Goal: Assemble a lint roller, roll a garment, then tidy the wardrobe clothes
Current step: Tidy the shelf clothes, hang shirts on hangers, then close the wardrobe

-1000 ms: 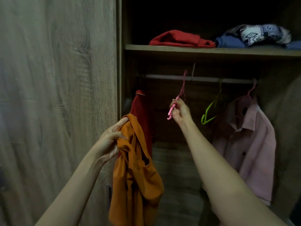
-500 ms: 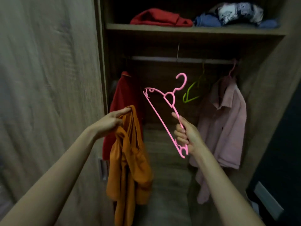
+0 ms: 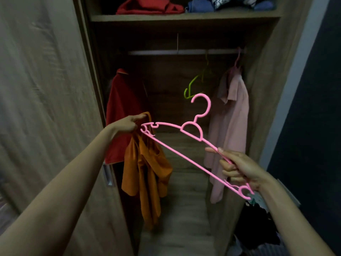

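My right hand (image 3: 238,168) grips one arm of a bare pink plastic hanger (image 3: 191,130), which slants from lower right up to the left, hook pointing up. My left hand (image 3: 127,124) pinches the top of an orange garment (image 3: 147,169) that dangles in front of the open wardrobe. The hanger's left tip lies right beside my left hand and the garment's top. No lint roller shows in the head view.
On the wardrobe rail (image 3: 184,52) hang a red shirt (image 3: 123,111), an empty green hanger (image 3: 195,84) and a pale pink shirt (image 3: 232,122). Folded clothes (image 3: 149,7) lie on the shelf above. A wooden door (image 3: 42,89) stands left; dark clothes (image 3: 256,230) are piled lower right.
My right hand took the pink hanger off the rail, lowered it and swung its free end leftward to the orange garment. The view has tilted downward.
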Motion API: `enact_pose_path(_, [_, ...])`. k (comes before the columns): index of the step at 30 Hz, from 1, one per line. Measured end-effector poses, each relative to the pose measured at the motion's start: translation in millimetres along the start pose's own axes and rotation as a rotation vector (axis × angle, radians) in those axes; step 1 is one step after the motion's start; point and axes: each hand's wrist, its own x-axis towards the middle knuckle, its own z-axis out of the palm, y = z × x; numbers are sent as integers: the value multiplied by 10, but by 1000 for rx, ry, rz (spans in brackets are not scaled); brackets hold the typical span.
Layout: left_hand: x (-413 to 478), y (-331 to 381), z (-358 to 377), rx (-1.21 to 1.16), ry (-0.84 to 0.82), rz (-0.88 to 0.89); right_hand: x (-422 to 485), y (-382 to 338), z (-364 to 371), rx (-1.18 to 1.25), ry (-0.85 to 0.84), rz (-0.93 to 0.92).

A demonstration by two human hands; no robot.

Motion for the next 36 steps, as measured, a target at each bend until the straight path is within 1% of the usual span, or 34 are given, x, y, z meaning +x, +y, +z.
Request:
enact_pose_path(3, [-35, 284, 153, 115, -51, 72, 47, 49, 15, -58, -12, 4])
enact_pose_path(5, [-103, 536, 276, 161, -80, 155, 118, 71, 59, -73, -17, 3])
enact_pose_path(9, [-272, 933, 459, 229, -82, 342, 176, 59, 53, 47, -63, -29])
enact_pose_path(12, [-353, 1040, 434, 339, -31, 436, 149, 33, -74, 157, -119, -66])
enact_pose_path(13, [-374, 1062, 405, 424, 11, 487, 146, 23, -130, 180, -146, -84])
enact_pose_path(14, [-391, 1081, 371, 545, 91, 556, 138, 5, -178, 179, -167, -104])
enact_pose_path(16, [-369, 1084, 327, 759, 264, 691, 106, -48, -251, 81, -155, -162])
enact_pose_path(17, [-348, 1082, 313, 795, 288, 725, 92, -74, -273, 13, -129, -196])
enact_pose_path(19, [-310, 1087, 294, 715, 239, 742, 78, -157, -259, -120, -42, -274])
enact_pose_path(20, [-294, 1086, 296, 668, 221, 739, 100, -197, -257, -219, 40, -356])
enact_pose_path(21, [-282, 1085, 301, 631, 226, 732, 128, -239, -251, -379, 174, -482])
enact_pose_path(23, [-247, 1056, 329, 579, 278, 727, 214, -275, -255, -810, 588, -838])
enact_pose_path(24, [-238, 1044, 349, 551, 294, 718, 254, -235, -229, -950, 770, -1011])
enact_pose_path(25, [-232, 1038, 370, 529, 309, 711, 261, -177, -135, -1016, 883, -1169])
enact_pose_path(26, [-228, 1037, 380, 509, 326, 719, 274, -94, -5, -1051, 886, -1312])
enact_pose_path(27, [-228, 1042, 381, 496, 344, 729, 310, 27, 116, -1100, 799, -1426])
enact_pose_path(28, [-236, 1056, 374, 487, 359, 737, 349, 140, 243, -1165, 664, -1463])
enact_pose_path(29, [-243, 1071, 360, 474, 372, 742, 414, 251, 344, -1242, 521, -1382])
enact_pose_path(30, [-256, 1079, 339, 459, 379, 744, 493, 332, 409, -1305, 386, -1186])
enact_pose_path(32, [-299, 1086, 287, 432, 388, 755, 683, 434, 403, -1412, 171, -693])
enact_pose_path(33, [-323, 1079, 246, 419, 395, 762, 780, 472, 336, -1497, 91, -538])
enact_pose_path(34, [-342, 1053, 194, 412, 404, 764, 844, 508, 248, -1589, 32, -462])
enact_pose_path(35, [-363, 1012, 139, 409, 417, 760, 877, 535, 152, -1657, 6, -449])
enact_pose_path(36, [-384, 949, 84, 411, 427, 742, 896, 542, 64, -1687, 9, -489])
